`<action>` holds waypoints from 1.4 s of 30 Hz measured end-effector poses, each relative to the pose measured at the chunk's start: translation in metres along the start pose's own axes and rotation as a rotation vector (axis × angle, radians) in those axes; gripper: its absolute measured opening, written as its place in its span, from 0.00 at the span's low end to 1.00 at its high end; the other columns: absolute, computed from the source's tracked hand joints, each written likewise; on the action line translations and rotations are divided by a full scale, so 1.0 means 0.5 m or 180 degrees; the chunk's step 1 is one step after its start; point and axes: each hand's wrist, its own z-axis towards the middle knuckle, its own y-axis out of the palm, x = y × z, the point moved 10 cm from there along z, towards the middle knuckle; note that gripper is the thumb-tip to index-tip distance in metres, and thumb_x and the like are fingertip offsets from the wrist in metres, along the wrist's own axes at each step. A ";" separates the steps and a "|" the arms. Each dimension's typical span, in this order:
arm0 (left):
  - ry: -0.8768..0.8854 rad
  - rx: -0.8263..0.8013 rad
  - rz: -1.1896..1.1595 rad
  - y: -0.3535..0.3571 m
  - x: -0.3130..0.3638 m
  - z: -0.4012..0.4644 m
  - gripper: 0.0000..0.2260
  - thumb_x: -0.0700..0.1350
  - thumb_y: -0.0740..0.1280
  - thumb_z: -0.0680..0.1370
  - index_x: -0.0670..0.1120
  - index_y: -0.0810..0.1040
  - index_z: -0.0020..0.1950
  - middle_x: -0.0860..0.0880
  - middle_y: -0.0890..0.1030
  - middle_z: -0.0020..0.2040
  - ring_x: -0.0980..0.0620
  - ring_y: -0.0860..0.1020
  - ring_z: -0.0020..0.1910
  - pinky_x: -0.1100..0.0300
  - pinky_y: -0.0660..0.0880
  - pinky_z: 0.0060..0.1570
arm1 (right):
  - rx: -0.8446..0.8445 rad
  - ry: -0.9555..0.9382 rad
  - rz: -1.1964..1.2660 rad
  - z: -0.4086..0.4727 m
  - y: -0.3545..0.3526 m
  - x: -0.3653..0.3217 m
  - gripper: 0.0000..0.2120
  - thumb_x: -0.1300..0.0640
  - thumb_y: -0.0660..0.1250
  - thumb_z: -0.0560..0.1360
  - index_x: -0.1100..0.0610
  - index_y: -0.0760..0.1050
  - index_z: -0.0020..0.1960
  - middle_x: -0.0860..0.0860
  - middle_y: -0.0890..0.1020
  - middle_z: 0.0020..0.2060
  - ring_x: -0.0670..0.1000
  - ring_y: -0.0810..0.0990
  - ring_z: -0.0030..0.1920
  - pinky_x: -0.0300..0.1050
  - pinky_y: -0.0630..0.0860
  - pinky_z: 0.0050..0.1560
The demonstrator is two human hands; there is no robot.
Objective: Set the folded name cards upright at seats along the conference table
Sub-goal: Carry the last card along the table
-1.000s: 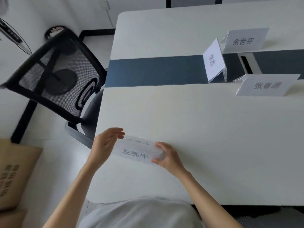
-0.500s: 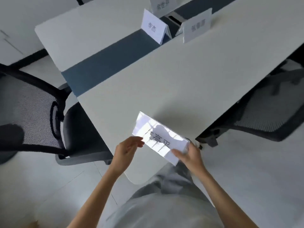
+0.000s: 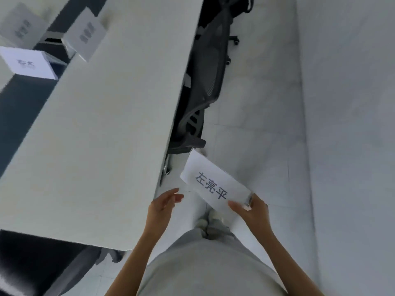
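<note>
A white folded name card (image 3: 213,184) with dark printed characters hangs in the air over the floor, right of the conference table (image 3: 111,129). My right hand (image 3: 252,212) grips its near right end. My left hand (image 3: 163,207) is open just left of the card, fingers apart and not touching it. Three more name cards stand upright on the table at the far left: one (image 3: 30,64) on the dark centre strip, one (image 3: 86,39) beside it, one (image 3: 20,26) behind.
A black mesh office chair (image 3: 205,77) is pushed under the table's right edge. Another dark chair (image 3: 32,268) shows at the lower left. Pale floor tiles (image 3: 267,124) run along the table, with a white wall (image 3: 352,124) on the right.
I have turned and stepped from the table's end to its right side. The card moved off the tabletop and out over the floor. My left hand let go of it.
</note>
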 end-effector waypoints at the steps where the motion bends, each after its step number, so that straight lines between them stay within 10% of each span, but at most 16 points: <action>1: 0.0017 -0.0199 0.0064 0.034 0.008 0.010 0.12 0.37 0.58 0.78 0.48 0.78 0.54 0.65 0.83 0.38 0.62 0.80 0.42 0.67 0.75 0.46 | 0.0181 0.0041 -0.0022 -0.015 -0.034 0.017 0.15 0.53 0.75 0.64 0.52 0.76 0.49 0.43 0.82 0.41 0.38 0.80 0.42 0.30 0.76 0.39; 7: 0.0460 -0.1256 0.0673 0.234 0.105 0.075 0.11 0.40 0.58 0.78 0.51 0.76 0.55 0.69 0.81 0.41 0.63 0.80 0.46 0.66 0.75 0.50 | 0.1197 0.0346 0.0106 -0.091 -0.203 0.114 0.17 0.49 0.73 0.63 0.48 0.75 0.50 0.37 0.80 0.41 0.35 0.79 0.43 0.27 0.72 0.40; 16: 0.0774 -0.1524 0.0423 0.506 0.303 0.226 0.10 0.44 0.59 0.78 0.54 0.76 0.55 0.56 0.83 0.46 0.59 0.80 0.49 0.65 0.77 0.49 | 0.1805 0.0593 0.0567 0.051 -0.414 0.167 0.15 0.44 0.71 0.58 0.41 0.74 0.43 0.38 0.81 0.41 0.35 0.79 0.43 0.34 0.73 0.43; 26: 0.0288 -0.0411 -0.0054 0.632 0.458 0.482 0.10 0.41 0.60 0.78 0.52 0.78 0.52 0.59 0.84 0.43 0.59 0.80 0.44 0.54 0.75 0.50 | 0.0698 -0.0322 0.0029 0.584 -0.661 -0.112 0.20 0.45 0.72 0.61 0.46 0.75 0.51 0.43 0.82 0.43 0.44 0.81 0.48 0.43 0.78 0.50; 32: 0.0077 0.0262 -0.0351 0.626 0.502 0.645 0.12 0.36 0.58 0.78 0.48 0.77 0.52 0.52 0.84 0.41 0.60 0.81 0.41 0.70 0.76 0.44 | 0.0385 -0.0758 0.0108 0.890 -0.679 -0.311 0.19 0.44 0.71 0.60 0.45 0.74 0.49 0.34 0.79 0.41 0.29 0.77 0.43 0.25 0.73 0.39; 42: 0.0376 0.0398 -0.0281 0.631 0.778 1.162 0.11 0.37 0.58 0.78 0.49 0.77 0.52 0.55 0.83 0.42 0.64 0.79 0.42 0.73 0.74 0.44 | 0.0409 -0.0597 -0.0276 1.340 -0.687 -0.456 0.18 0.52 0.75 0.64 0.51 0.76 0.53 0.42 0.81 0.41 0.43 0.81 0.44 0.31 0.77 0.39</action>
